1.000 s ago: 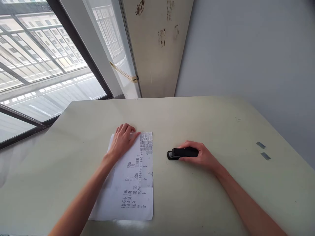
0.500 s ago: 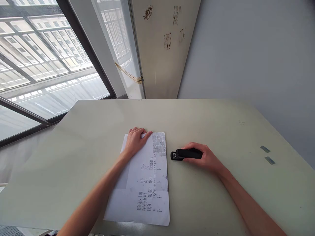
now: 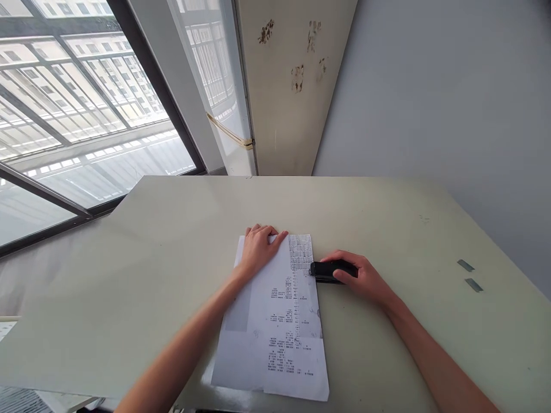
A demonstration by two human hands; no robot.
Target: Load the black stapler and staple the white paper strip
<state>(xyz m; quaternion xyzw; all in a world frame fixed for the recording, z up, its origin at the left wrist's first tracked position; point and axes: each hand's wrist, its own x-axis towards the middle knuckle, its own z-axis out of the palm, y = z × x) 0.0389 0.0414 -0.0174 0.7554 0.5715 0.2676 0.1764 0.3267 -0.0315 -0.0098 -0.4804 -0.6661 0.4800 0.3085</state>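
Head view: left hand [image 3: 260, 249], grip spread over the paper [image 3: 262, 344] at twelve o'clock, likely steadies it on the worktop [image 3: 387, 221]; right hand [image 3: 364, 279], grip clasped round the stapler [image 3: 326, 271], brings its nose to the two o'clock edge, straddling or overlapping unclear.

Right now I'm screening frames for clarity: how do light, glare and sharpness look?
Head view: bright, washed-out window; glare on the table beside the paper, lower left; black stapler low in detail; print too small to read; no obvious motion blur.
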